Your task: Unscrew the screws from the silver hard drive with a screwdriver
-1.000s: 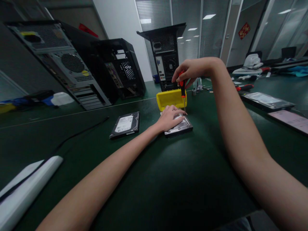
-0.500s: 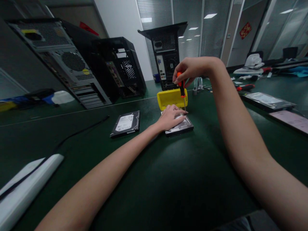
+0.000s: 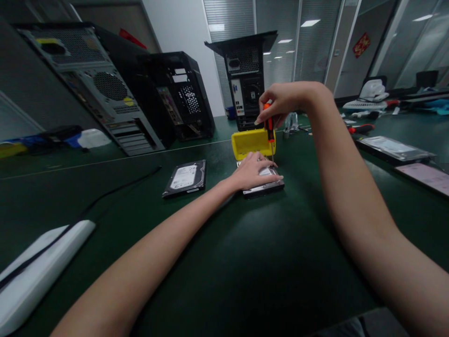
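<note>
My left hand (image 3: 253,173) lies spread on top of a hard drive (image 3: 263,189), covering much of its label and lid. Fingers of my right hand (image 3: 278,105) are wrapped round the orange and black handle of a screwdriver (image 3: 270,122). The screwdriver stands nearly upright, its shaft pointing down at the far side of the drive near my left fingertips. Whether the tip sits in a screw is too small to tell. Directly behind the drive is an open yellow case (image 3: 250,143). A second hard drive (image 3: 185,178) rests label up to the left.
Computer cases (image 3: 101,89) stand along the back left, another tower (image 3: 247,89) behind the yellow case. On the right are another drive (image 3: 393,146), a pink flat panel (image 3: 426,175) and a red-handled tool (image 3: 363,128). A black cable crosses a white object (image 3: 52,262) at left.
My right fingers have shifted round the screwdriver handle, which stands a little straighter. My left thumb reaches farther over the drive's right edge. The whole view has shifted slightly.
</note>
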`<state>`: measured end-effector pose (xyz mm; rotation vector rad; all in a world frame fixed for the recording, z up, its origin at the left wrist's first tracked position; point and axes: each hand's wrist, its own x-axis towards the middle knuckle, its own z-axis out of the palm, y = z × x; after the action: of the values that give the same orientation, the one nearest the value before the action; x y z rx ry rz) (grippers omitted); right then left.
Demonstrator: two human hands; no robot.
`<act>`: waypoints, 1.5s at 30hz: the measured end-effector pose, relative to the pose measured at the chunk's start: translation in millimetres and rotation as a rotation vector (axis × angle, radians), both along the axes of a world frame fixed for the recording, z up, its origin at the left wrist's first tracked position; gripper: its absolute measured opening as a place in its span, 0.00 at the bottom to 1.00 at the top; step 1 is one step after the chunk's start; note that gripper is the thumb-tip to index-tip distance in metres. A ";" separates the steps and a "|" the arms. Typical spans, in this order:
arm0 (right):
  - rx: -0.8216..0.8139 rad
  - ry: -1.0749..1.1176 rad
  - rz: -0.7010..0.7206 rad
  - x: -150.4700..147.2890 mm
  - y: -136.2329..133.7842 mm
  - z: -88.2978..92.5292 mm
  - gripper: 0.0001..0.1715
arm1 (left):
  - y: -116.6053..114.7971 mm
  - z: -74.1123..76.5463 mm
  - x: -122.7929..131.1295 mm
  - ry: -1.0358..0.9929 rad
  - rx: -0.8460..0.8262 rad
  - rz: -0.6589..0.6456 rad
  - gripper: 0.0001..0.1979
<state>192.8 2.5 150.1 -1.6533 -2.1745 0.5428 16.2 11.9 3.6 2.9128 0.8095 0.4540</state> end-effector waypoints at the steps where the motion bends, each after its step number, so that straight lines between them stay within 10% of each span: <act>1: 0.005 -0.016 -0.002 -0.8 0.6 -1.0 0.14 | -0.1 0.2 0.1 0.001 0.003 0.001 0.32; 14: -0.153 -0.026 -0.051 -16.3 2.5 3.0 0.17 | -2.6 0.2 0.8 0.012 -0.006 0.023 0.32; 25: -0.078 0.103 0.177 5.5 -7.2 -4.7 0.13 | -7.0 4.7 0.2 0.030 -0.063 0.028 0.32; 45: 0.034 0.098 0.189 5.0 -10.6 -12.3 0.17 | -4.1 0.7 2.1 0.012 -0.080 0.033 0.31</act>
<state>197.9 -8.2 137.8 -1.3820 -2.2673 0.6221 18.3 7.8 4.3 2.8358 0.8581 0.3972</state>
